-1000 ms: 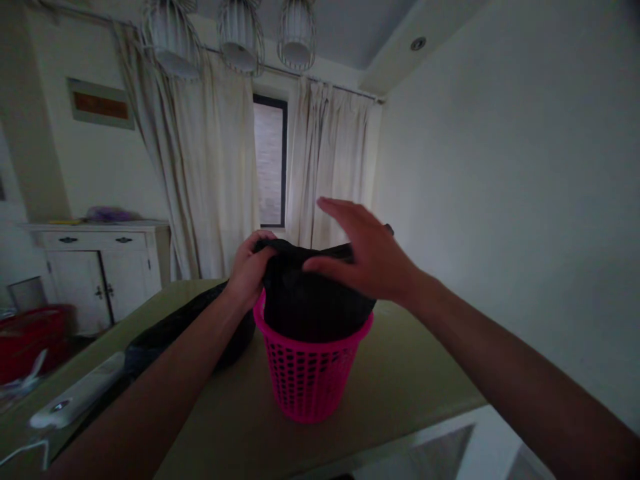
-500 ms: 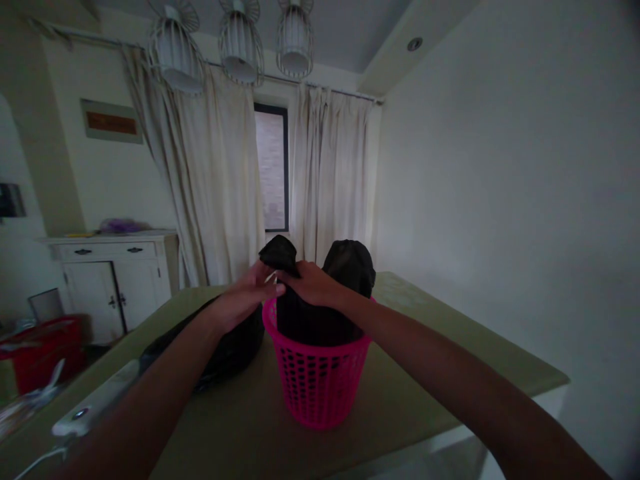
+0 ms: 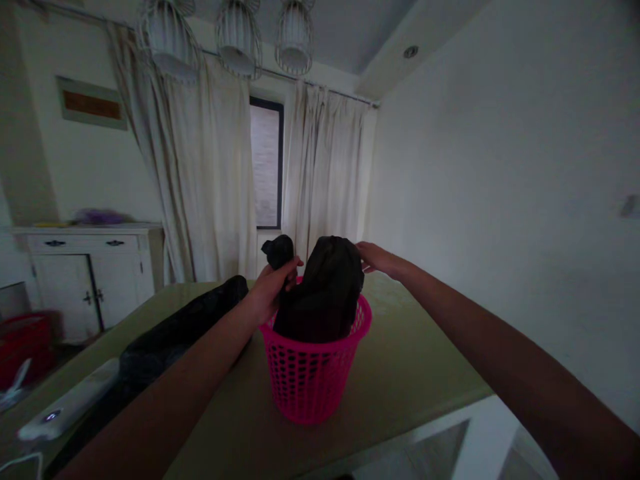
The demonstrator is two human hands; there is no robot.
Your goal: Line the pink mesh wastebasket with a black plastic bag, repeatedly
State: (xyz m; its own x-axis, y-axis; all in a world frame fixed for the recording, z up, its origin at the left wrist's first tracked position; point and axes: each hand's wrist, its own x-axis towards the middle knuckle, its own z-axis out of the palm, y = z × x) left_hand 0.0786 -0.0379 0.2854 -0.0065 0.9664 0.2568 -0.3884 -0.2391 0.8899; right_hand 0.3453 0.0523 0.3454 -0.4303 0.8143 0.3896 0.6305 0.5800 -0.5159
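A pink perforated plastic basket (image 3: 313, 377) stands upright on the table, with a black plastic bag (image 3: 323, 293) bulging up out of it. My left hand (image 3: 273, 283) is wrapped round a bunched part of this bag at the basket's left rim, and a tuft sticks up above the fist. At the bag's upper right side is my right hand (image 3: 374, 258), its fingers apart and slightly curled; whether they touch the bag I cannot tell. Another dark plastic bag (image 3: 175, 330) lies on the table to the left, partly behind my left forearm.
The greenish tabletop (image 3: 415, 353) runs under everything. A white power strip (image 3: 73, 400) with a cable lies at the left edge. Beyond stand a white cabinet (image 3: 65, 280) and a red container (image 3: 25, 350). Caged lamps (image 3: 237, 43) hang overhead.
My right hand has left the bunched part and moved right to the bag's far side. The left hand has closed round the bunch. The view has turned slightly right.
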